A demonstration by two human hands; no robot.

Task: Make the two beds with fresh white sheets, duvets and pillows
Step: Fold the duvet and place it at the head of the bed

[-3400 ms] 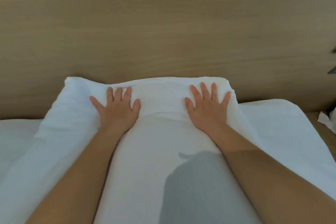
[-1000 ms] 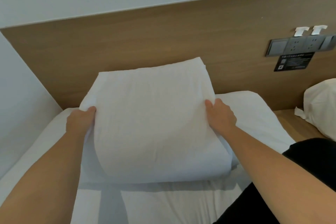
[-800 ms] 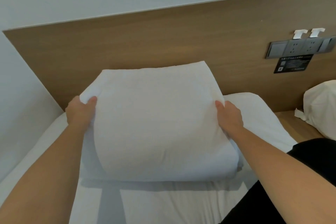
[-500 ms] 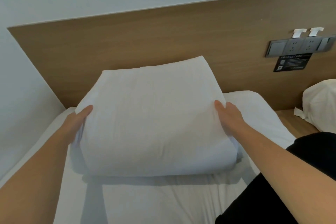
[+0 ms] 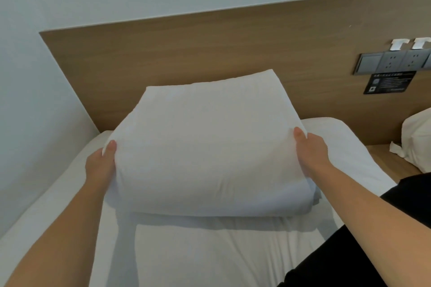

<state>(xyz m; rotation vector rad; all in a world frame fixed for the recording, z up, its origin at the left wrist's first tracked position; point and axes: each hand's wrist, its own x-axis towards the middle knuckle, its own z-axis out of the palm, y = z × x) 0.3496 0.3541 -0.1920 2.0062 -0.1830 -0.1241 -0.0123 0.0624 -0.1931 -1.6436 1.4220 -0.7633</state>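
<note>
Plump white pillow in a smooth case, at the head of the bed before the wooden headboard, far edge tilted up. Whether the near edge touches the sheet cannot be told. The left hand grasps the pillow's left side and the right hand its right side. Each thumb lies on top; the fingers pass under the edge and are hidden, so their curl cannot be told. More white bedding shows behind at right, its kind unclear. A second pillow and a socket panel are cut off by the right border.
</note>
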